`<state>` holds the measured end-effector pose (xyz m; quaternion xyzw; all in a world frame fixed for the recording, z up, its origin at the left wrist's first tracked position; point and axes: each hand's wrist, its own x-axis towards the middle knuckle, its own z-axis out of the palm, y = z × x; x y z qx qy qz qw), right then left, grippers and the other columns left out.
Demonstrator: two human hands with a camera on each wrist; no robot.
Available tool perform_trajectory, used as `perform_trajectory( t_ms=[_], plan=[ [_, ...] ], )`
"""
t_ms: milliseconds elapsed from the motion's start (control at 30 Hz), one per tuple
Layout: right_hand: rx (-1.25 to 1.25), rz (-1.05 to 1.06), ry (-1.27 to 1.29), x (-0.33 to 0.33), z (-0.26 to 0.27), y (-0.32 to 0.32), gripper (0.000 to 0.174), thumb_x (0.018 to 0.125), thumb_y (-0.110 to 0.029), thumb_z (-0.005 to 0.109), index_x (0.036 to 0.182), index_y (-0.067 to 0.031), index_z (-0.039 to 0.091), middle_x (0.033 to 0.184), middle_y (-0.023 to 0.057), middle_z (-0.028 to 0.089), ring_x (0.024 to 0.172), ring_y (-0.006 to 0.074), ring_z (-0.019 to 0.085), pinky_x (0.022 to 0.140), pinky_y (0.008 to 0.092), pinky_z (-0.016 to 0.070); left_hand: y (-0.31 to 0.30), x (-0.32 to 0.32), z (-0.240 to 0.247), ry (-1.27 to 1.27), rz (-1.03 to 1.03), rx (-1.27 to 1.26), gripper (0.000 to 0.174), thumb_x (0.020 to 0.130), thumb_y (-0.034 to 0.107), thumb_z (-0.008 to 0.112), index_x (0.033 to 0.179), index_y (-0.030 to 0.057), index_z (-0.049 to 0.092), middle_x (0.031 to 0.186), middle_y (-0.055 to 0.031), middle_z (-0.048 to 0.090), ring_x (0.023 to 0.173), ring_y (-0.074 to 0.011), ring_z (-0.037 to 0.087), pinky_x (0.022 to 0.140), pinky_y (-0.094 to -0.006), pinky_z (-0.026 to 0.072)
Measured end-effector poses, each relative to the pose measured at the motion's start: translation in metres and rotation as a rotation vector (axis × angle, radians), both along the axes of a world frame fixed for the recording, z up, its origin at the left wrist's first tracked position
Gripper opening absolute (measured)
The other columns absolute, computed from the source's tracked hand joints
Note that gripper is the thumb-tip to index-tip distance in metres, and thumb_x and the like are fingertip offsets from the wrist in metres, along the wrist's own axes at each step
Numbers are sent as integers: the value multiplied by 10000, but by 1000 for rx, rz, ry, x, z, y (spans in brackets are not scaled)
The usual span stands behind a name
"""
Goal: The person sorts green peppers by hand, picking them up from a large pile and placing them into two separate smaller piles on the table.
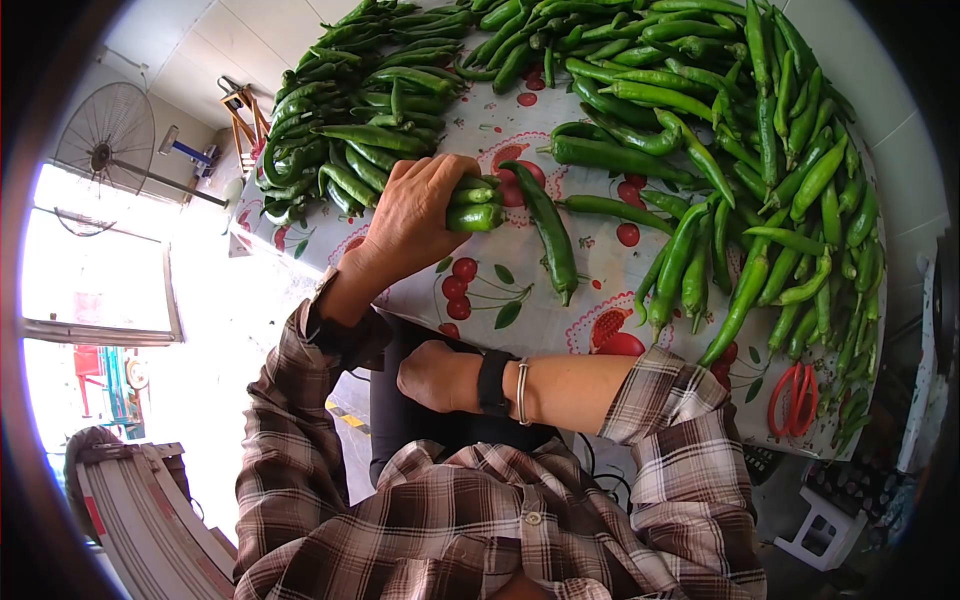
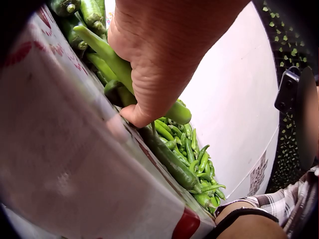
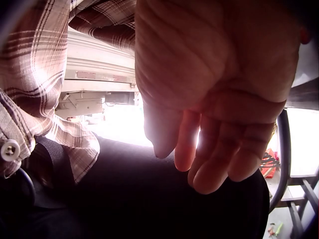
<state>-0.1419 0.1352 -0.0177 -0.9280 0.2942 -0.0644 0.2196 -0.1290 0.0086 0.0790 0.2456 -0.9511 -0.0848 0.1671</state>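
Observation:
My left hand (image 1: 420,205) grips a small bunch of green peppers (image 1: 476,215) over the near left part of the table; in the left wrist view the thumb and palm press round a long green pepper (image 2: 112,57). Just to the right of that bunch, a single dark green pepper (image 1: 545,235) lies on the cloth. My right hand (image 1: 432,375) hangs over the lap below the table edge. Seen from the right wrist, its fingers (image 3: 212,174) are loosely bent and hold nothing.
A pile of green peppers (image 1: 340,130) covers the table's left side, and a larger pile (image 1: 740,180) fills the right. Red-handled scissors (image 1: 793,400) lie near the right corner of the patterned tablecloth (image 1: 490,290). A white stool (image 1: 822,530) stands below, a fan (image 1: 103,155) far left.

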Motion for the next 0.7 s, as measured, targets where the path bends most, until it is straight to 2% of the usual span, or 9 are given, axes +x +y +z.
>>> perform_trajectory(
  t_ms=[667, 700],
  plan=[
    [28, -36, -116, 5, -15, 0, 111, 696, -119, 541, 675, -75, 640, 705, 117, 638, 689, 294, 633, 624, 383, 503, 2, -1, -4, 60, -3, -53, 515, 583, 79, 705, 1054, 101, 497, 942, -69, 564, 940, -288, 548, 859, -374, 382],
    [29, -28, -82, 5, -13, -1, 120, 706, -98, 558, 717, -69, 674, 745, 113, 661, 719, 281, 651, 607, 375, 514, 2, -1, -4, 59, -3, -53, 515, 583, 79, 705, 1054, 101, 497, 942, -69, 564, 940, -288, 548, 859, -374, 382]
  ],
)
